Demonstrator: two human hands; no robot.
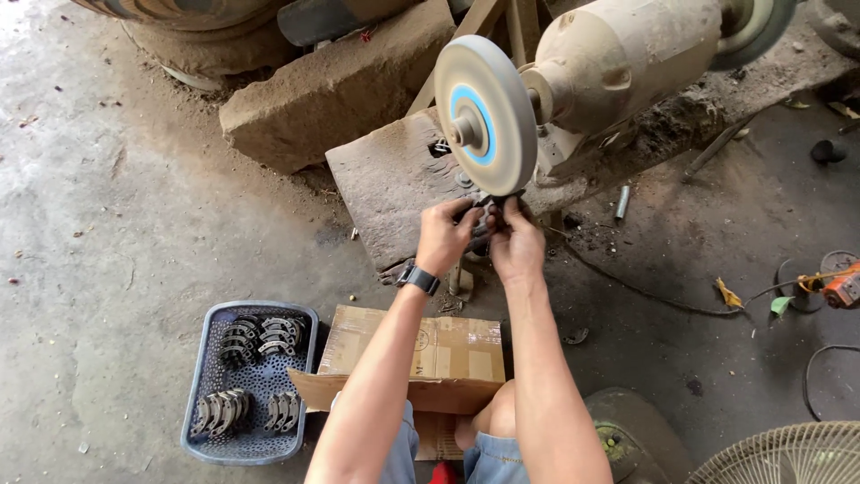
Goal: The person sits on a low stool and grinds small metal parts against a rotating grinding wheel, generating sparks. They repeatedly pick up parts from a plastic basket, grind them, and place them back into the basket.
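Left hand (443, 237) and right hand (514, 242) closed on a small dark part (489, 208). Held against lower edge of wheel (485, 115). Tray (202, 428) of curved metal pieces beside box (439, 351) on floor.

Grey wheel (485, 115), blue ring; blue basket (199, 384)

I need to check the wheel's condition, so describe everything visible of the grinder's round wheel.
The buffing wheel is a thick disc, dusty grey-beige, with a blue ring around a metal hub and nut. It sits upright on the shaft of a dust-caked bench grinder. At its lower edge both hands, left hand and right hand, press a small dark part.
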